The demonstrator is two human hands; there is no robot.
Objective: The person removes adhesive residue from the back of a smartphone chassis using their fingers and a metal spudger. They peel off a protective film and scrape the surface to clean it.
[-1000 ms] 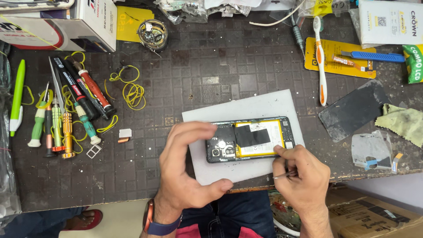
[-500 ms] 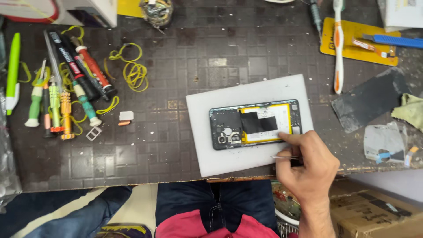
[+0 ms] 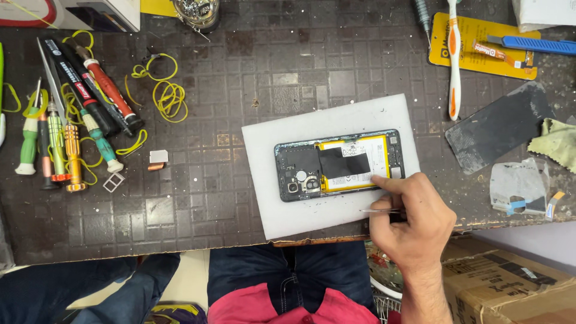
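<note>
An opened phone [image 3: 339,164] with its back off lies on a white foam pad [image 3: 282,210]; its yellow battery [image 3: 354,162] and dark board show. My right hand [image 3: 411,222] rests at the pad's right front corner, index fingertip touching the phone's lower right edge. It pinches thin metal tweezers [image 3: 378,210] that point left over the pad. My left hand is out of sight.
Screwdrivers and pens [image 3: 72,132] lie in a row at the left with yellow rubber bands [image 3: 165,93]. A toothbrush [image 3: 454,57], yellow card [image 3: 483,45], dark phone back cover [image 3: 498,126], green cloth [image 3: 558,141] sit right. A cardboard box [image 3: 510,288] stands below the table edge.
My left hand, which held the phone's left end a second ago, has lifted away and left the view. My right hand stays at the phone's right end with the tweezers.
</note>
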